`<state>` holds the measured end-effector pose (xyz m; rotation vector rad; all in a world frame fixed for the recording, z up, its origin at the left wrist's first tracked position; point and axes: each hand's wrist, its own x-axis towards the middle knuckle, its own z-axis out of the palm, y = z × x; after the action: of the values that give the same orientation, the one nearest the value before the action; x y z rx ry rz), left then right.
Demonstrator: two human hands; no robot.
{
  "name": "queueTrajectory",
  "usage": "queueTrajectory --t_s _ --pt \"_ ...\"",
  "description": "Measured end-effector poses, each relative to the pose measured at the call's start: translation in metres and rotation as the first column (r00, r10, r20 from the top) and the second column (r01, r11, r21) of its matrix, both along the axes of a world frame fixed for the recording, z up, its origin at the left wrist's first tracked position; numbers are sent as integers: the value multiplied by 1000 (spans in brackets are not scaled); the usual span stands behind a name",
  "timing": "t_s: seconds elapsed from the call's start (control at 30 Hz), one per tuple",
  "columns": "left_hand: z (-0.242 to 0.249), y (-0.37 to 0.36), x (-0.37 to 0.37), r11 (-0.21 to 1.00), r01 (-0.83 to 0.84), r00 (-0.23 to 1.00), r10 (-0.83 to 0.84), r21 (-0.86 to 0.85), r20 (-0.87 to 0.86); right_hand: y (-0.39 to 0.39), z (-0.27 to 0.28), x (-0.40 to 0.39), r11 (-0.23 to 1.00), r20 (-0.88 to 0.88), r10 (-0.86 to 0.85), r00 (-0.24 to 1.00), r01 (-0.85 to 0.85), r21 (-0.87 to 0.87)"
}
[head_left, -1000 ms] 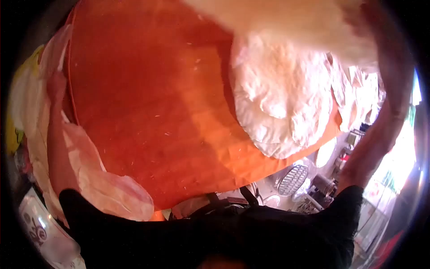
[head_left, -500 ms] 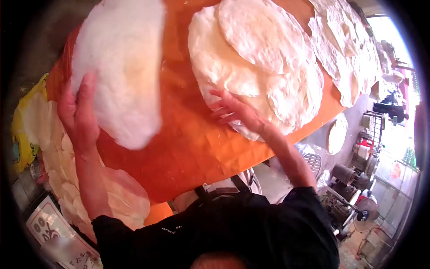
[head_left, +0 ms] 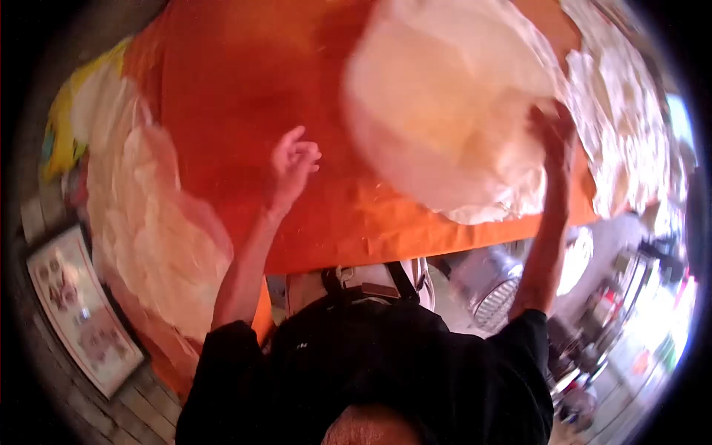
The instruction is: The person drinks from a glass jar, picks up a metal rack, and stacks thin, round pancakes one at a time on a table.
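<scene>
A large, thin, round flatbread sheet (head_left: 445, 96), pale with a yellowish middle and blurred at its left side, lies over the pile of sheets on the orange cloth. Over the sheet's right part is my right hand (head_left: 555, 133), fingers somewhat apart and smeared by motion; whether they touch it I cannot make out. My left hand (head_left: 295, 162) hovers over bare orange cloth, left of the sheet. Its fingers are loosely bent and apart, holding nothing.
Orange cloth (head_left: 237, 111) covers the table. More overlapping sheets lie along the left (head_left: 148, 230) and at the far right (head_left: 619, 119). A framed sign (head_left: 85, 311) stands at lower left, near a yellow bag (head_left: 70, 141). Machinery and clutter are beyond the table's right side.
The large sheet at my left hand has moved right, onto the pile. My left hand has come away from it towards the middle; my right hand has shifted right and up. The view has shifted too.
</scene>
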<state>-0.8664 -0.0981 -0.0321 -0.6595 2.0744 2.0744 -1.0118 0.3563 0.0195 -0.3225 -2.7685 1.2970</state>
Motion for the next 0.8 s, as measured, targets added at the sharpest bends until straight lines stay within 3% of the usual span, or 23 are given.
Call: queueTrajectory --t_s 0.03,0.07,0.1,0.17,0.23,0.27,0.3,0.33,0.37,0.43,0.47,0.53,0.6,0.63,0.7,0.77,0.8 --pt "-16 -6 20 997 -25 995 18 -69 -98 -1 -2 1 958 13 66 998 -67 281" --pt "-15 -12 39 959 -26 985 -24 -281 -173 -1 -4 4 834 24 114 993 -108 541" --pt "-11 -23 57 867 -41 974 -77 -496 -215 -14 -5 14 560 -122 185 975 -3 828" --pt "-8 -55 97 617 -170 972 -24 -768 -234 -32 -14 22 490 -166 365 916 -37 871" --pt "1 -93 132 244 -183 981 -23 -952 -194 -12 -67 14 609 14 518 855 -380 696" --pt "-1 -111 153 166 -250 968 26 -954 -250 -25 -62 19 545 101 496 862 -400 737" --pt "-5 -130 174 117 -214 974 94 -970 -204 -39 -56 22 478 174 461 870 -409 777" --pt "-11 -148 194 95 -168 972 181 -981 -149 -32 -64 13 266 197 444 874 -338 903" --pt "-16 -157 213 91 -113 960 265 -989 -85 -69 -43 16 302 46 486 872 -217 928" --pt "-36 -151 237 123 -42 974 225 -991 -13 -152 -34 20 696 -63 578 813 -451 558" --pt "-41 -147 241 133 -16 979 202 -991 11 -191 -54 22 701 7 687 727 -664 260" --pt "-42 -144 248 207 -25 971 237 -978 25 -291 -50 60 551 151 834 531 -817 -169" --pt "-29 -148 253 259 -80 968 251 -963 -13 -389 -48 113 395 139 918 371 -876 -277" --pt "-32 -158 262 215 -132 962 262 -968 -73 -437 -46 139 314 129 949 287 -889 -334" --pt "-40 -183 285 128 -227 945 270 -966 -186 -512 -47 159 289 158 955 250 -906 -309" --pt "-44 -208 293 90 -222 911 374 -971 -173 -568 -51 171 274 197 954 224 -919 -283" --pt "-45 -220 295 69 -222 889 423 -973 -173 -587 -70 176 316 135 948 287 -893 -320"
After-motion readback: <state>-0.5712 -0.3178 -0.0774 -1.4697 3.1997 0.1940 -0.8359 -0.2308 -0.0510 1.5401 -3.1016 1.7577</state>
